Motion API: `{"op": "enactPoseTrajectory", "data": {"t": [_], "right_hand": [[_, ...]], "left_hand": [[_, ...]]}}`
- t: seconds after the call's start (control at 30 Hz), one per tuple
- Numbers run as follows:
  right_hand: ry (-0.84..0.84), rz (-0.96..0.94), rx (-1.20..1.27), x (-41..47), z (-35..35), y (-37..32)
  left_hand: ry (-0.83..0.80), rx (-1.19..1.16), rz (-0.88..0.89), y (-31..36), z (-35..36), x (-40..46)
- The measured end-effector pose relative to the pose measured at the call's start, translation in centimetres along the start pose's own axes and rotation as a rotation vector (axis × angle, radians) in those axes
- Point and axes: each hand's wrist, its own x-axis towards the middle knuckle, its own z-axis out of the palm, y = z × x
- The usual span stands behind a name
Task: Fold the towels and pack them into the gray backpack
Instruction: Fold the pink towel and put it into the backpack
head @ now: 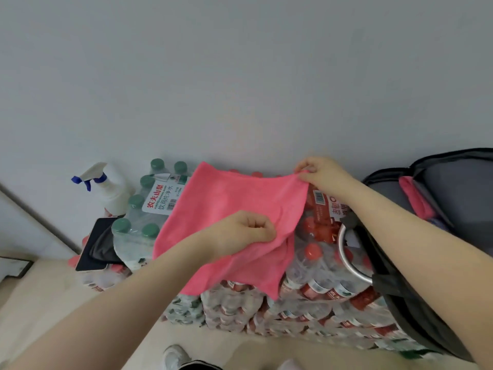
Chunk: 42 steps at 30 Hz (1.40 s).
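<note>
Arms: both forearms are showing bare from elbow to wrist, with no sleeve reaching into view.
Hands: the left hand (246,231) and the right hand (321,173) are wearing no gloves, rings or watch.
Feet: a white shoe (174,356) is showing at the bottom edge of the view.
Legs: a dark hem with a pale stripe is peeking in just beside that shoe.
</note>
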Motion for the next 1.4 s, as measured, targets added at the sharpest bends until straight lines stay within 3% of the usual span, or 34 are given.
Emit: {"op": "enactPoseTrajectory", "data": {"t": [0.2, 0.27, 0.4, 0.47, 0.63, 0.73, 0.83, 0.93, 1.07, 1.13, 1.23, 1.4], "right_hand": [[-0.077, 0.001, -0.184, 0.2, 1.4, 2.7], [-0.087, -0.012, -0.235, 0.5, 1.8, 2.8], [-0.127, -0.033, -0.237, 1.2, 2.2, 2.9], [-0.164, 0.032, -0.110, 1.6, 2.4, 3.0], [-0.212, 0.236, 0.596, 2.2, 2.7, 2.3], [-0.212, 0.263, 0.749, 2.5, 2.7, 1.7], [-0.178, 0.289, 0.758, 2.9, 3.1, 1.6], [-0.072, 0.307, 0.600, 3.7, 4.0, 1.9], [-0.042, 0.208, -0.025, 4.6, 5.3, 2.1], [-0.087, 0.220, -0.196, 4.6, 5.9, 1.9], [-0.129, 0.252, -0.226, 4.5, 6.4, 1.8], [-0.054, 0.231, -0.239, 4.3, 6.2, 1.2]], "left_hand": [[-0.187, 0.513, -0.212, -1.9, 2.0, 1.4], [-0.083, 0.525, -0.237, -1.6, 1.4, 2.0], [0.370, 0.569, -0.018, -1.4, -1.4, 4.9], [0.443, 0.655, 0.056, -1.9, -3.5, 6.9], [0.274, 1.062, 0.002, -3.9, -7.4, 11.2], [0.280, 1.191, -0.028, -4.9, -8.8, 11.8], [0.255, 1.115, -0.045, -5.4, -10.5, 11.8], [0.144, 1.082, -0.011, -5.2, -13.1, 11.5], [0.110, 1.043, 0.064, -5.3, -16.3, 10.9], [0.085, 1.127, 0.064, -5.7, -17.3, 10.8], [0.012, 1.204, 0.046, -6.2, -18.4, 11.0], [-0.070, 1.144, 0.009, -6.2, -19.6, 11.4]]}}
